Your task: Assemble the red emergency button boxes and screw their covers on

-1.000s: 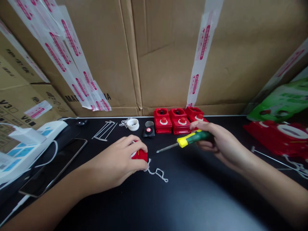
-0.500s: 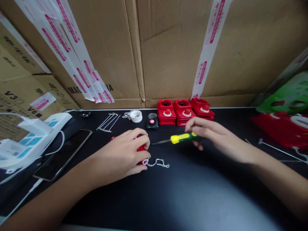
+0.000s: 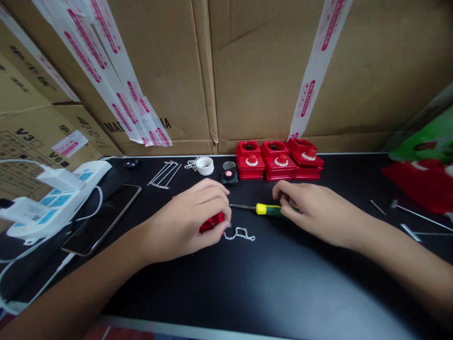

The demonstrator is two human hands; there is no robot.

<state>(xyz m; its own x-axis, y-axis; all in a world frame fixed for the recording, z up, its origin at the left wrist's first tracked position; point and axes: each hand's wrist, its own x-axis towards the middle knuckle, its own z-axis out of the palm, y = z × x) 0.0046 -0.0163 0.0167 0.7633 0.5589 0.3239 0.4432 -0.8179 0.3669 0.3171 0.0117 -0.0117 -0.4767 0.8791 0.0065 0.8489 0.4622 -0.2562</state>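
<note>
My left hand is curled over a small red plastic part on the black table, fingers wrapped round it. A thin white chain trails from the part to the right. My right hand lies over the green and yellow handle of a screwdriver, fingers closed on it. The screwdriver lies low and nearly level, its metal tip pointing left toward my left hand.
Three red button boxes stand in a row against the cardboard wall. A white ring, a black cap and metal pins lie behind. A phone and a white power strip sit left; red and green packaging right.
My right hand has lowered the screwdriver to the table and brought its tip left, close to my left hand. My left hand stays on the red part.
</note>
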